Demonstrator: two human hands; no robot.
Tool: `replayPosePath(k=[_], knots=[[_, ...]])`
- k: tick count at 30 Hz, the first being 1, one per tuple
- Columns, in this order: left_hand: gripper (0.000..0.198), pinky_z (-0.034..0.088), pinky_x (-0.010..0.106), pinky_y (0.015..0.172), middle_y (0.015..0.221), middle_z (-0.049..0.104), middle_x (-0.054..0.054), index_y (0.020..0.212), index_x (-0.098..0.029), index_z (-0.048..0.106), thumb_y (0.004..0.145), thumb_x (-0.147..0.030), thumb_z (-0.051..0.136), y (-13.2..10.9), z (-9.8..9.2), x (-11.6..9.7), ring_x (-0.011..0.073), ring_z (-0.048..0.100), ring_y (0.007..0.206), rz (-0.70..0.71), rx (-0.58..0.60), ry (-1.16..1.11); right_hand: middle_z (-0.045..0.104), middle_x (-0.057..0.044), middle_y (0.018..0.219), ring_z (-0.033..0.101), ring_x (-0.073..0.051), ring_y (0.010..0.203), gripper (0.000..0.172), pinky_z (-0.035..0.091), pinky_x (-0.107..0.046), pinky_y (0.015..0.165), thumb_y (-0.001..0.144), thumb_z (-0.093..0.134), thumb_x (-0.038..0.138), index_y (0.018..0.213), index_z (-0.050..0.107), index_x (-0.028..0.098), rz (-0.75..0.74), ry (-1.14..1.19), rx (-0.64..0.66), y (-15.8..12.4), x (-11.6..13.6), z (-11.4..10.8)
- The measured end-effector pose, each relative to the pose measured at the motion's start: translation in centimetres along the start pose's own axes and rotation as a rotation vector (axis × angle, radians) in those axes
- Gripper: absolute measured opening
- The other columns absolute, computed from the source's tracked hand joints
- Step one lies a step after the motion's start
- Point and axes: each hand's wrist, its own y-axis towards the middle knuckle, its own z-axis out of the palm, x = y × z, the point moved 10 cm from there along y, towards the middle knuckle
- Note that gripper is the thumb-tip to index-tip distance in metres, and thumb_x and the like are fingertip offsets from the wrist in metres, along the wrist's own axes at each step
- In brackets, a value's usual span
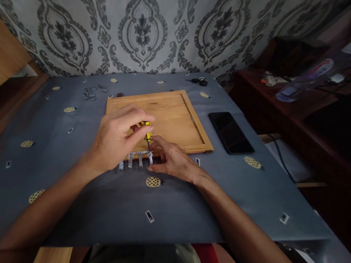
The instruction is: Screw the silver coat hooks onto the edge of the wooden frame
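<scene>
My left hand (119, 134) is closed around the yellow-and-black handle of a screwdriver (147, 132). Its shaft points down at the right end of a strip of metal hooks (140, 157). Several hooks hang from this strip along the near edge of a framed wooden board (176, 123), which lies flat on the table. At that same right end, my right hand (174, 160) grips the strip and board edge, thumb in front and fingers above. The screwdriver's tip and any screw under it are too small to make out.
A black phone (231, 132) lies right of the board. Loose metal hooks or rings (90, 93) sit at the back left, and keys (199, 81) at the back. A dark wooden shelf with a plastic bottle (308, 79) stands on the right. Blue patterned cloth (111, 210) covers the table.
</scene>
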Motion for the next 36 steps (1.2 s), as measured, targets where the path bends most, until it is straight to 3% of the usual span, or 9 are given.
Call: replayPosePath(k=[9, 15, 25, 36], knots=[[0.008, 0.057, 0.02, 0.065, 0.086, 0.066, 0.0, 0.096, -0.018, 0.069, 0.09, -0.014, 0.066, -0.2, 0.1, -0.2, 0.0102, 0.064, 0.074, 0.013, -0.029, 0.034, 0.065, -0.006, 0.114, 0.06, -0.015, 0.079, 0.069, 0.045, -0.029, 0.068, 0.071, 0.077, 0.025, 0.133, 0.048, 0.021, 0.002, 0.005, 0.002, 0.0, 0.4, -0.1], [0.012, 0.057, 0.024, 0.069, 0.089, 0.068, 0.001, 0.101, -0.018, 0.068, 0.092, -0.011, 0.063, -0.4, 0.8, -0.2, 0.0114, 0.065, 0.077, 0.012, 0.017, 0.018, 0.064, 0.0, 0.088, 0.056, -0.016, 0.074, 0.053, 0.042, -0.03, 0.065, 0.073, 0.076, 0.027, 0.121, 0.054, 0.021, 0.006, -0.028, 0.003, 0.0, 0.5, -0.1], [0.012, 0.057, 0.023, 0.068, 0.088, 0.069, 0.001, 0.102, -0.019, 0.065, 0.093, -0.012, 0.062, -0.3, 0.8, 0.0, 0.0101, 0.066, 0.075, 0.026, 0.014, -0.034, 0.054, 0.006, 0.069, 0.046, -0.012, 0.057, 0.046, 0.038, -0.027, 0.054, 0.072, 0.075, 0.026, 0.114, 0.055, 0.022, -0.027, -0.053, -0.023, 0.0, 0.6, -0.4], [0.011, 0.056, 0.023, 0.067, 0.088, 0.067, 0.001, 0.101, -0.019, 0.064, 0.093, -0.012, 0.062, -0.4, 1.0, -0.2, 0.0105, 0.066, 0.074, 0.049, 0.023, 0.018, 0.058, 0.004, 0.075, 0.051, -0.014, 0.064, 0.046, 0.041, -0.029, 0.06, 0.074, 0.076, 0.027, 0.115, 0.055, 0.023, -0.009, -0.025, -0.007, -0.1, 0.5, -0.3]])
